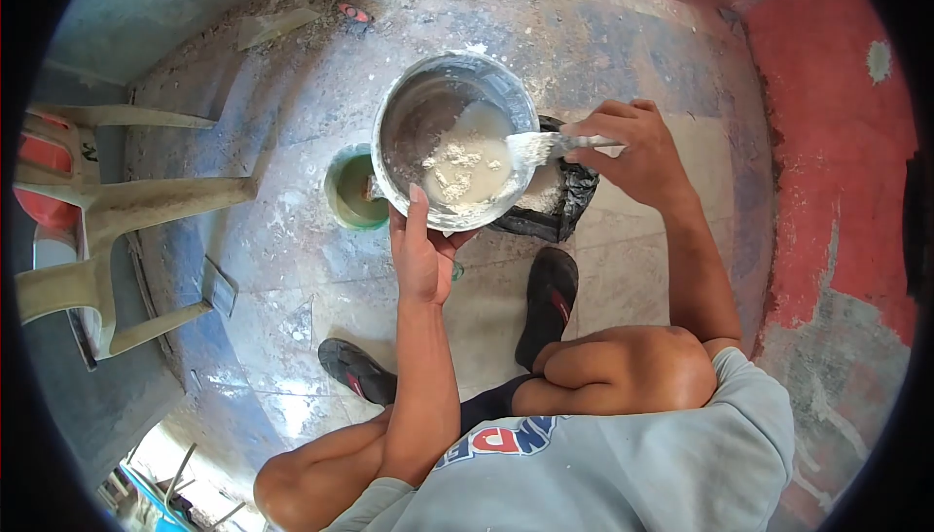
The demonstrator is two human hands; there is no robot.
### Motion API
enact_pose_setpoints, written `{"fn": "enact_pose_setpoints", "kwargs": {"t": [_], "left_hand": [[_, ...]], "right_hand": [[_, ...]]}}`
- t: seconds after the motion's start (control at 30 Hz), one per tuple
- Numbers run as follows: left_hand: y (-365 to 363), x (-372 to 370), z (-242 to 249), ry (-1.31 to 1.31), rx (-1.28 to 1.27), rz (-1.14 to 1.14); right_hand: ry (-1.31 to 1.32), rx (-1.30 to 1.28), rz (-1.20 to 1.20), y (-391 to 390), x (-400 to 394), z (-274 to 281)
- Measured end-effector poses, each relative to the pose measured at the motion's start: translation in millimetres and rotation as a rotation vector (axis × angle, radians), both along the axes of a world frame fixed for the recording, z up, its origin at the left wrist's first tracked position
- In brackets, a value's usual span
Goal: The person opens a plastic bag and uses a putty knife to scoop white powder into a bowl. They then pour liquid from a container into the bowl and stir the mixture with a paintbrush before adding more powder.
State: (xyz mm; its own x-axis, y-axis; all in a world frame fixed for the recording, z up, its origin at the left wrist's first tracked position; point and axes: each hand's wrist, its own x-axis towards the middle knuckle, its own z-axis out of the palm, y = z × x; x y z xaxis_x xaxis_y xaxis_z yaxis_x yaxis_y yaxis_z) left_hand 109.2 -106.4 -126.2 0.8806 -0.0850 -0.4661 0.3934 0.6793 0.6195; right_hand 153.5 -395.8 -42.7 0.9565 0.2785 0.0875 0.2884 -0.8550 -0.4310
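Note:
A round metal pot (389, 158) holds cloudy liquid with pale clumps of powder (457, 174) on one side. My left hand (423, 250) grips its near rim, thumb on top and fingers underneath. Between the thumb and fingers of my right hand (632, 148) is the handle of a flat scraper (537, 148), whose blade is coated in white paste and lies over the pot's right rim. Beneath the scraper, to the pot's right, a black plastic bag (550, 224) lies open with pale powder inside.
Left of the pot stands a green container (336, 203) with liquid. A plastic chair (107, 206) lies at the left, and a red wall (817, 143) rises at the right. A small red object (354, 13) is on the dusty floor (623, 46).

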Motion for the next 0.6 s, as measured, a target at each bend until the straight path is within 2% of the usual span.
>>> {"fn": "enact_pose_setpoints", "kwargs": {"t": [0.23,0.6], "left_hand": [[0,-2,-1,0.002,0.007,-0.023],[-3,-3,2,-0.018,0.0,-0.042]], "right_hand": [[-0.059,-0.043,0.075,26,5,-16],[-0.117,-0.088,0.016,23,3,-21]]}}
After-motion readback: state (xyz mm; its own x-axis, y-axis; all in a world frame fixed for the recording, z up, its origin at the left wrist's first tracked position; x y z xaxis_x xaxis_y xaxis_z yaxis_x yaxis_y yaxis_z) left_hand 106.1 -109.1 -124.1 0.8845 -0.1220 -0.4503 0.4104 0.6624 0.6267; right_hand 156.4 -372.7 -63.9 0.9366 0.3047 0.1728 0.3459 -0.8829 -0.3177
